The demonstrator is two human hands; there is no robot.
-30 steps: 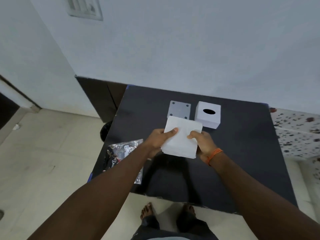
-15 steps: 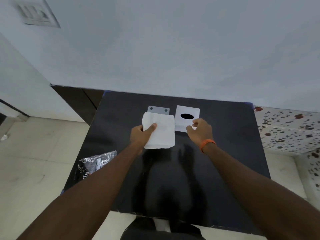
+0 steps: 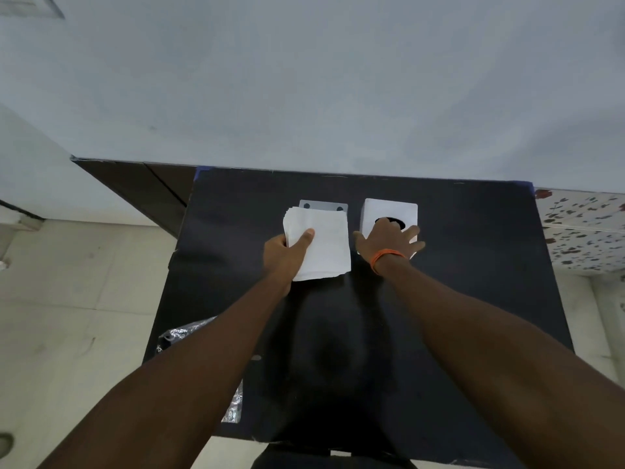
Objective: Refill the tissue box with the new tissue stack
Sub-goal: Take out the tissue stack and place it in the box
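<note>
A white stack of tissues (image 3: 324, 238) is pinched in my left hand (image 3: 285, 253), thumb on top, held over the black table (image 3: 473, 265). It hides most of a grey base plate (image 3: 323, 205) with dark corner dots. To the right stands the white cube tissue box (image 3: 389, 211) with a dark oval opening on top. My right hand (image 3: 389, 240), with an orange band at the wrist, lies spread over the box's near half, fingers around its sides and one fingertip at the opening.
A crinkled silvery plastic wrapper (image 3: 189, 336) lies at the table's left front edge, partly under my left forearm. A pale wall rises just behind the table. A speckled counter (image 3: 585, 225) is at the right, tiled floor at the left.
My right hand let go of the tissue stack and moved right onto the tissue box. My left hand alone now holds the stack, carried forward over the grey plate.
</note>
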